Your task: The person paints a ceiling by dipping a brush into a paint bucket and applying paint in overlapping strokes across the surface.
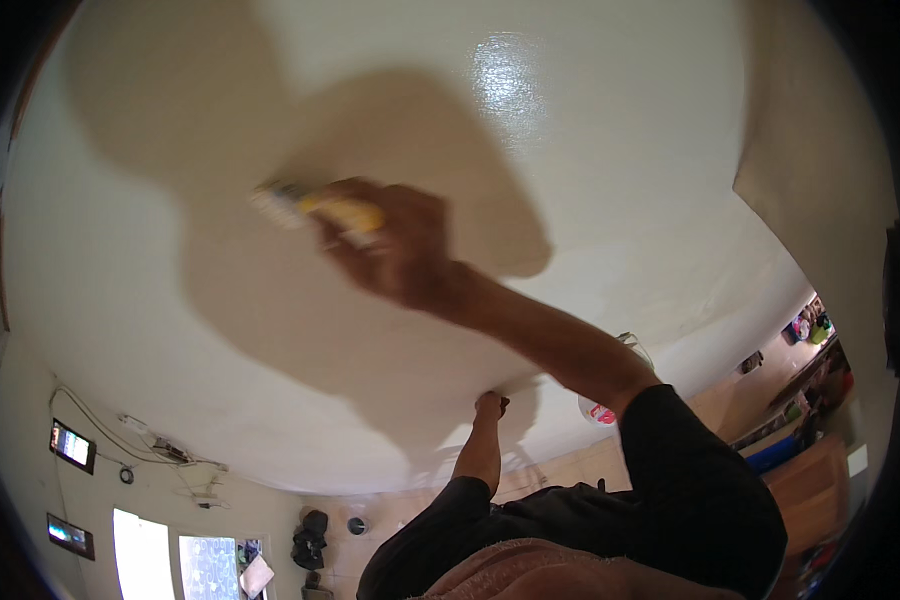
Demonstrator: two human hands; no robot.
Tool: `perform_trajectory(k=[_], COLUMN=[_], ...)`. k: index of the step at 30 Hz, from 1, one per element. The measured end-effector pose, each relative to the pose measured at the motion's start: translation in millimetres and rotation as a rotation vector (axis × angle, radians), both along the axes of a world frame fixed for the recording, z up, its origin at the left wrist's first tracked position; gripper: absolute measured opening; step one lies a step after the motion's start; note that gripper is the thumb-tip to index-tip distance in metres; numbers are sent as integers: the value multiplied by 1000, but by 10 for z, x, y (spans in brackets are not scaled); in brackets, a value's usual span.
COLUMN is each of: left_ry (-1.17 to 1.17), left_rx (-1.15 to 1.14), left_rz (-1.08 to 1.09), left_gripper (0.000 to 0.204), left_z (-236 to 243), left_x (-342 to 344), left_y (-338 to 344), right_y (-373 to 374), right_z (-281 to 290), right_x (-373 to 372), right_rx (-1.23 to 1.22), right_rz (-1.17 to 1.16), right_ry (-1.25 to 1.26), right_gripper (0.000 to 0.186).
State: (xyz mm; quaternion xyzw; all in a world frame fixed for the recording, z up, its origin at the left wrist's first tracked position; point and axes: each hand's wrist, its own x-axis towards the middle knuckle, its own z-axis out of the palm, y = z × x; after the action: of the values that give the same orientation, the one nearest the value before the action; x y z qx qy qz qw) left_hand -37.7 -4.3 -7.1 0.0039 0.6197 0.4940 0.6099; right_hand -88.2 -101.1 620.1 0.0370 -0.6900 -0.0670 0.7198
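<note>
A paintbrush with a yellow handle (345, 212) is gripped in my right hand (402, 245), which is raised in front of a pale wall (630, 150). The pale bristles point left and meet or nearly meet the wall; motion blurs them. Lower down, my left hand (491, 404) is close to the same wall, its fingers curled. Whether anything is inside it cannot be made out. A white container with a red mark (598, 410) is partly hidden behind my right forearm.
A glossy patch (507, 80) shines on the upper wall. At lower left are cables (160, 450), two framed screens or pictures (72, 446) and a bright window (142, 550). A black bag (310, 540) lies on the floor. Wooden furniture (810, 490) stands at right.
</note>
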Motion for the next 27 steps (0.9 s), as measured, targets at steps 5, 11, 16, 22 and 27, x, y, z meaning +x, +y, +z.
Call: perform_trajectory(k=[5,11,16,22,27], left_ry=[74,371,289,-81,-176], left_rx=[70,275,260,87,-28], left_rz=[-167,-581,-515,-139,-173], left_gripper=[26,34,42,29,25], left_z=[-257,-453,-583,-474,-137], left_x=[-103,57,23,-178,-243], left_y=[40,65,36,11,-159], right_y=[249,106,-176,-255,-195], right_z=[-7,-118,-572,-1536,-2224], right_x=[1384,3023,3720,4230,4300], right_rx=[-172,-415,-720,-1058,-1272], right_rz=[-99,-158,-374,-417,-505], right_ry=[96,404,486,597,584], right_gripper=[21,15,19,16,16])
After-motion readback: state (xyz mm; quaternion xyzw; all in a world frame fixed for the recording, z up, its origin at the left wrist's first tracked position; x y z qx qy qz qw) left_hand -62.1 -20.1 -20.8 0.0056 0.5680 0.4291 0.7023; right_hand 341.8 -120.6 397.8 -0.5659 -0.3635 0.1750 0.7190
